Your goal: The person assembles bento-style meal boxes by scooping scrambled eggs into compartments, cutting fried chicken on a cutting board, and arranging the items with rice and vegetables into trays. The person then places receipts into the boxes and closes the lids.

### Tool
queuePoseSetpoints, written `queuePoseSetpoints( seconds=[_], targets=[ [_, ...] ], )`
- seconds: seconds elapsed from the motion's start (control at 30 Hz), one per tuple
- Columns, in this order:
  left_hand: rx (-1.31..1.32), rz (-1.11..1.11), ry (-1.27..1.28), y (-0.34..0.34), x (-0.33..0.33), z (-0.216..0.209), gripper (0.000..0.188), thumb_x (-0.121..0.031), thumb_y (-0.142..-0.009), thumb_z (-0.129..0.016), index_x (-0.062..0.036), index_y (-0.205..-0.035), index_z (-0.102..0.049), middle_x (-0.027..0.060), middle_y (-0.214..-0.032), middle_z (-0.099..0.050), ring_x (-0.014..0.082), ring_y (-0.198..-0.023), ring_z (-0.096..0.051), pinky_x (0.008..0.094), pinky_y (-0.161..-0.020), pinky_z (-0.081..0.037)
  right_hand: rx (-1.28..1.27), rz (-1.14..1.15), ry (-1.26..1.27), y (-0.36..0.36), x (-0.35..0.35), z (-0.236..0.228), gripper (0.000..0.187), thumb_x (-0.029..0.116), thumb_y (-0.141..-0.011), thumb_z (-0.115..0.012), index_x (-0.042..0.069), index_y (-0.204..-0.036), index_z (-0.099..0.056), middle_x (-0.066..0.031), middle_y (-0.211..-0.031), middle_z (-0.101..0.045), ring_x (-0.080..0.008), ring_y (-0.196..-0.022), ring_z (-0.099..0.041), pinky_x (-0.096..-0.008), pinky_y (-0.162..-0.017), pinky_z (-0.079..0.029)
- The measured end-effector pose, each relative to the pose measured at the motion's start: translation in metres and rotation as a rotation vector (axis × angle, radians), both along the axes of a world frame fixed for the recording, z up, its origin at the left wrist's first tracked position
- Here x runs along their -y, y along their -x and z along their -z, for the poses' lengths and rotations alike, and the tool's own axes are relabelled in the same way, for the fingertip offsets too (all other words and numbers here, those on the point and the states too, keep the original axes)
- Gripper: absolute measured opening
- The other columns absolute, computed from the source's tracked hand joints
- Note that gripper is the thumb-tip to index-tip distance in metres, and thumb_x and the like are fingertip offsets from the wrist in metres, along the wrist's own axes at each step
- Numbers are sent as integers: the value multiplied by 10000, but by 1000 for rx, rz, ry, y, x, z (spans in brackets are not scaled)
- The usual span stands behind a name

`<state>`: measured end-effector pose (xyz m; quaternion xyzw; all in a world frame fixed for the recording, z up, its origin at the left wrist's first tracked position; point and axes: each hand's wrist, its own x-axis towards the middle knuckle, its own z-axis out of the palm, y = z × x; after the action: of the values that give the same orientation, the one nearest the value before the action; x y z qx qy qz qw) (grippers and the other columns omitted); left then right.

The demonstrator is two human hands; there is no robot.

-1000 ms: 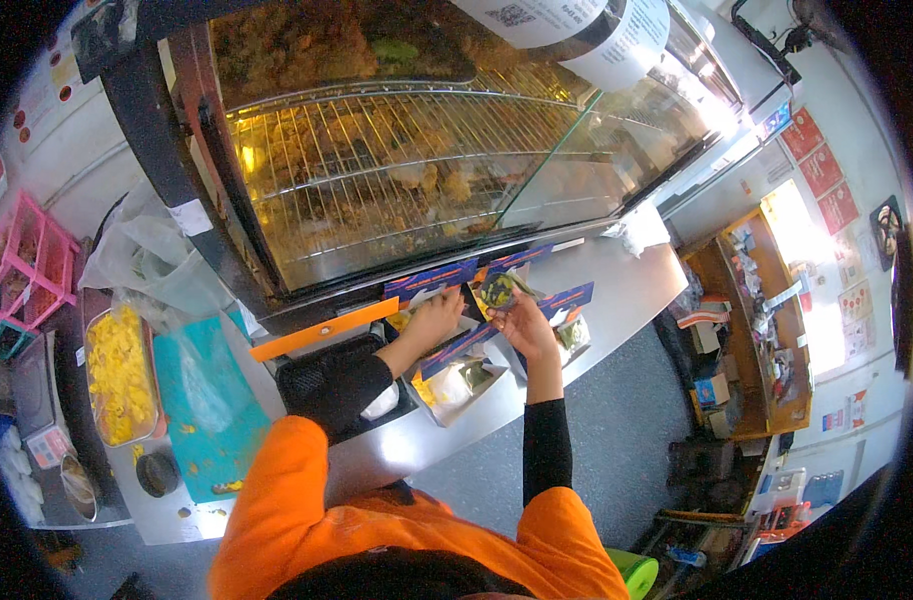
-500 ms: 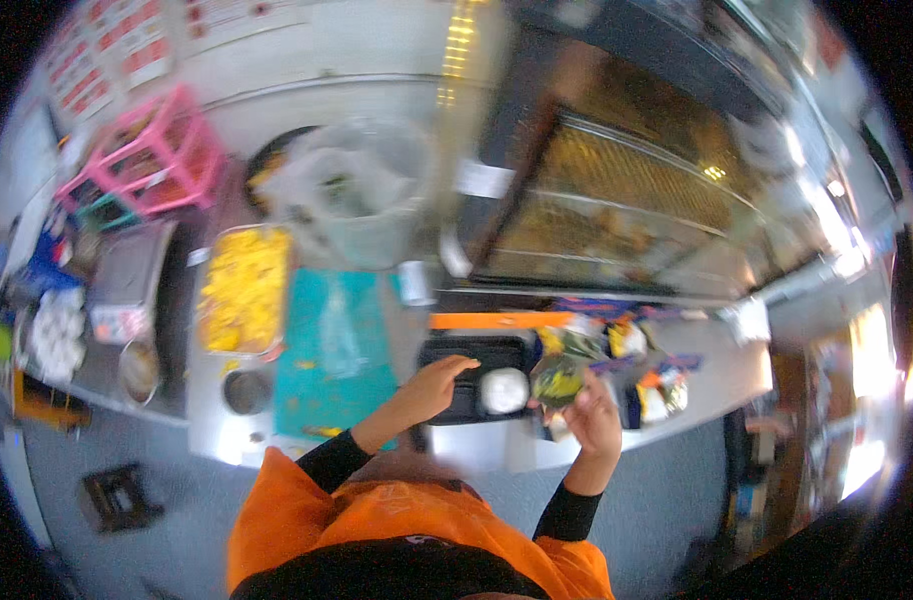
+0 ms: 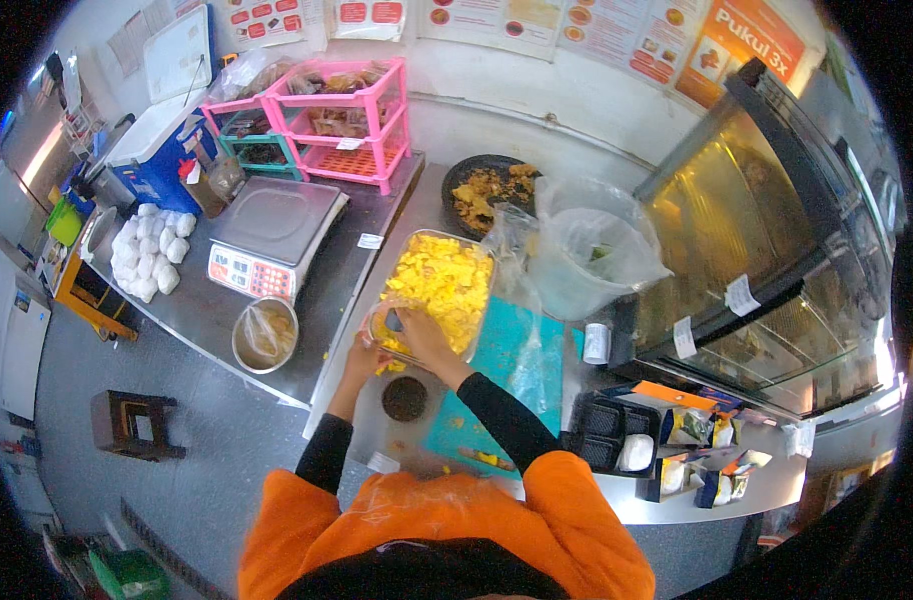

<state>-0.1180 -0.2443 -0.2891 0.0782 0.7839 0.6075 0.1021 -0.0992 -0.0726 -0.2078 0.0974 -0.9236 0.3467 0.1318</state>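
Observation:
Both hands meet at the near left corner of a clear tray (image 3: 487, 290) heaped with yellow food pieces (image 3: 439, 275). My right hand (image 3: 423, 338) reaches over the tray's edge, fingers bent around a small dark grey thing (image 3: 394, 320) whose kind I cannot make out. Just beside the corner, my left hand (image 3: 361, 360) has its fingers curled; what they hold is hidden. A few yellow bits (image 3: 391, 368) lie below the hands. Nearby stands a round dark container (image 3: 405, 398). To the right, a teal cutting board (image 3: 457, 425) bears a clear plastic bag (image 3: 529, 375).
A black compartment tray (image 3: 602, 425) holds a white lump (image 3: 636, 452), with several packets beyond it. A scale (image 3: 277, 235), a steel bowl (image 3: 265, 334) and white bundles (image 3: 151, 250) stand left. Behind are a bag-lined tub (image 3: 587, 265), a dark pan (image 3: 467, 190) and a glass cabinet (image 3: 767, 230).
The view has swung left. Both hands have moved from the black compartment tray to the yellow food; the clear packet with green contents in my right hand no longer shows plainly.

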Motion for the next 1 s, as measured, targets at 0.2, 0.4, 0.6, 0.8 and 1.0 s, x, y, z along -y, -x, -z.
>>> queuePoseSetpoints(
  seconds=[0.2,0.4,0.6,0.8,1.0],
  targets=[
    [73,-39,-31,-11,-12,-6,352,-38,-896,-413,10,-1244,-439,155,-763,-619,237,-630,-654,315,-561,-568,382,70,-111,-15,18,8,323,238,-699,-678,-18,-878,-596,-223,-813,-612,-391,-791,-596,-446,-698,-475],
    [283,-131,-161,-18,-14,-28,373,-96,-833,-583,-4,-1181,-484,142,-891,-645,202,-648,-657,331,-559,-536,425,173,76,4,27,21,369,251,-710,-690,-59,-895,-609,-246,-849,-624,-364,-723,-620,-409,-643,-486],
    [423,-45,-334,-17,-15,-32,408,-206,-965,-384,-69,-1340,-300,177,-980,-612,254,-666,-663,332,-549,-571,726,92,612,24,-40,-6,385,185,-741,-666,-75,-1018,-601,-248,-921,-628,-338,-721,-631,-355,-643,-501],
    [323,-93,-357,-25,-23,-33,421,-239,-980,-335,-84,-1365,-267,176,-1074,-567,285,-767,-659,342,-589,-583,364,26,-467,-11,2,9,335,116,-740,-596,-37,-1032,-533,-191,-906,-593,-360,-846,-589,-427,-734,-496],
    [239,-116,-327,-25,-25,-35,389,-34,-942,-313,23,-1326,-291,206,-922,-589,277,-691,-661,346,-588,-595,396,-138,-244,-3,-1,23,469,213,-730,-631,-42,-1110,-526,-188,-1022,-584,-346,-931,-572,-410,-771,-486]
  ],
)
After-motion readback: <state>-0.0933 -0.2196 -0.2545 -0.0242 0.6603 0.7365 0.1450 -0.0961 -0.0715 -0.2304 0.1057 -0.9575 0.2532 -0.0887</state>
